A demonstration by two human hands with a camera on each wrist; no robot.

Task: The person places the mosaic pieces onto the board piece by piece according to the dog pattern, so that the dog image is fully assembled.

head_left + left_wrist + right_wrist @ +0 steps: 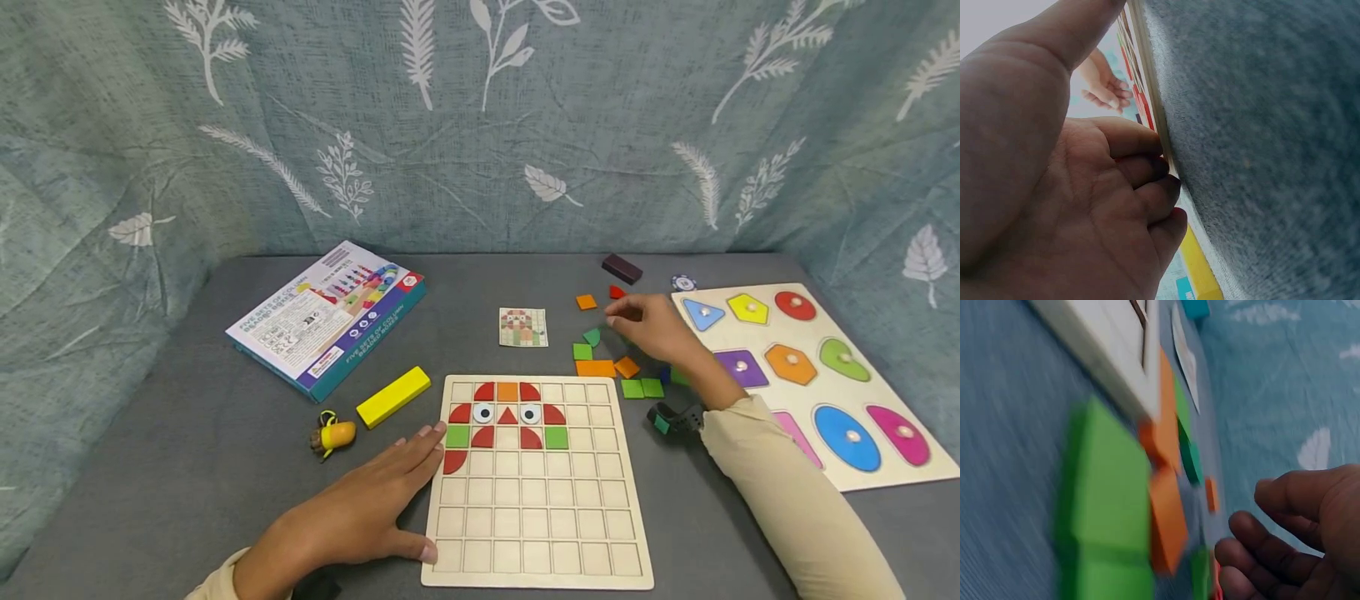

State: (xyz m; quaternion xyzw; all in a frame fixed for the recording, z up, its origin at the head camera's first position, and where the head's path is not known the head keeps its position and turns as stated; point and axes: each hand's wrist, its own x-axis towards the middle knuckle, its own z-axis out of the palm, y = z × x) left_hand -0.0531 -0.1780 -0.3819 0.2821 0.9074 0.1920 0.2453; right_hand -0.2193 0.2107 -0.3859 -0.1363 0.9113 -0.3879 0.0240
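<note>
Board of pale gridded wood (536, 517): lower centre; your left hand (363, 504), fingers extended, rests at its left edge.
Right hand (658, 330): fingers loosely curved, seemingly empty.
Flat green and orange tiles (596, 368): right of centre.
Tile choice: likely the step in hand; you next need a pinch.

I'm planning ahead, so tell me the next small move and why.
Probably, the right hand should pinch the small, flat red piece close to it: it seems to hold nothing, and the pale, flat wooden grid board has many empty cells. The left hand rests against the board's left edge, which should help steady it.
</note>
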